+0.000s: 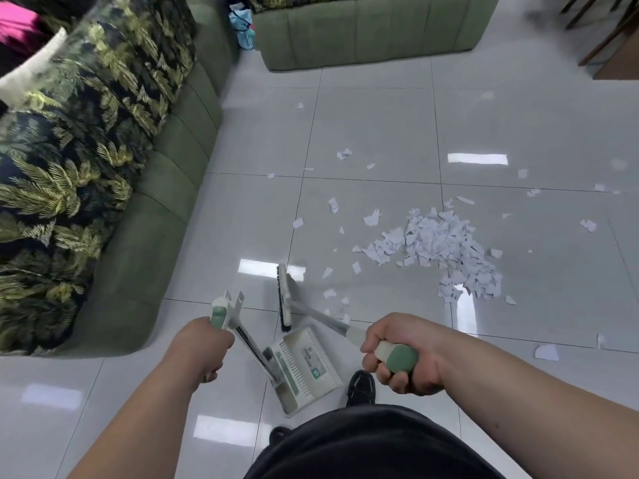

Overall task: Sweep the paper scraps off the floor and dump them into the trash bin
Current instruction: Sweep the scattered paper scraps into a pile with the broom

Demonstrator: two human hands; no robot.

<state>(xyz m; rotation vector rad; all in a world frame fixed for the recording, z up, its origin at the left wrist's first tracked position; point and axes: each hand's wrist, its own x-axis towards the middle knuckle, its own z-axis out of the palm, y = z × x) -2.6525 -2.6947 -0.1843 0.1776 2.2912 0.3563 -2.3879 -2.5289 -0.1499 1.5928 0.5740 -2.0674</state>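
Observation:
A heap of white paper scraps [439, 247] lies on the glossy tiled floor to the right of centre, with several loose scraps scattered around it. My right hand [397, 354] grips the green and white handle of a broom, whose brush head [285, 299] sits on the floor left of the heap. My left hand [204, 344] grips the long handle of a white and green dustpan [304, 369], which stands on the floor just in front of my feet. No trash bin is in view.
A green sofa with leaf-print cushions [103, 167] runs along the left. A second green sofa [366, 32] stands at the back, a blue bag [243, 25] between them. Wooden chair legs [601, 29] are at the top right. My black shoe [361, 388] is beside the dustpan.

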